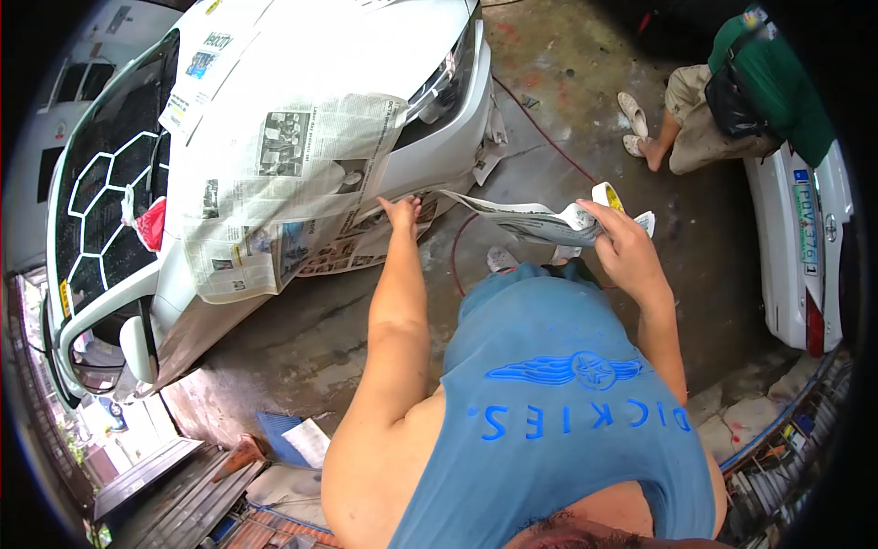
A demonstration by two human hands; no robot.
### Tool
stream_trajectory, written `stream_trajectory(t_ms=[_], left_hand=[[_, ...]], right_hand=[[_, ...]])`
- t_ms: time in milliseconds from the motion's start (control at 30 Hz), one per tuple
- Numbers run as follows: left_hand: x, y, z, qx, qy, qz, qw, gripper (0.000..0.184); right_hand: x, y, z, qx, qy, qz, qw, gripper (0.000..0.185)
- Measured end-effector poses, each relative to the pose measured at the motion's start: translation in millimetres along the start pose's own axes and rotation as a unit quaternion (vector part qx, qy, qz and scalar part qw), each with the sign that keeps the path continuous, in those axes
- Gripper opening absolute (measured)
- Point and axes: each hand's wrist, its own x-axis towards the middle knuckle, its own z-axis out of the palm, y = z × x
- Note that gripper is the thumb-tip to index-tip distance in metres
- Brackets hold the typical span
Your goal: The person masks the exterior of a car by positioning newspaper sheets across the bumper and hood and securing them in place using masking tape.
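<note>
Newspaper sheets (315,169) cover the front side of a white car (430,169). My left hand (401,212) touches the lower part of the papered fender, its thumb and fingers apart. Over the floor to the right, my right hand (626,245) is closed on a roll of masking tape (606,196) and the end of a loose newspaper sheet (521,220). That sheet stretches from the right hand toward the car, near the left hand.
A person in a green shirt (777,82) is at the upper right, beside another white car (786,256). A red hose (553,142) runs over the floor (320,339). The first car's side mirror (137,349) sticks out at the left.
</note>
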Motion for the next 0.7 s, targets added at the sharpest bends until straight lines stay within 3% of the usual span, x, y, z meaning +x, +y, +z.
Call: stream_trajectory(t_ms=[267,400,533,700], left_hand=[[-11,-1,4,0.002,0.013,-0.033,0.999,0.105],[-19,-2,4,0.045,0.053,0.014,0.997,0.099],[-12,-6,-1,0.154,-0.052,-0.040,0.986,0.101],[0,-21,0,0.182,-0.075,-0.051,0.979,0.101]], right_hand=[[-6,-1,0,0.011,0.007,0.012,1.000,0.051],[-12,3,2,0.014,0.034,-0.006,0.999,0.051],[-17,0,0,0.009,0.040,0.006,0.999,0.050],[-22,1,1,0.005,0.037,0.008,0.999,0.050]])
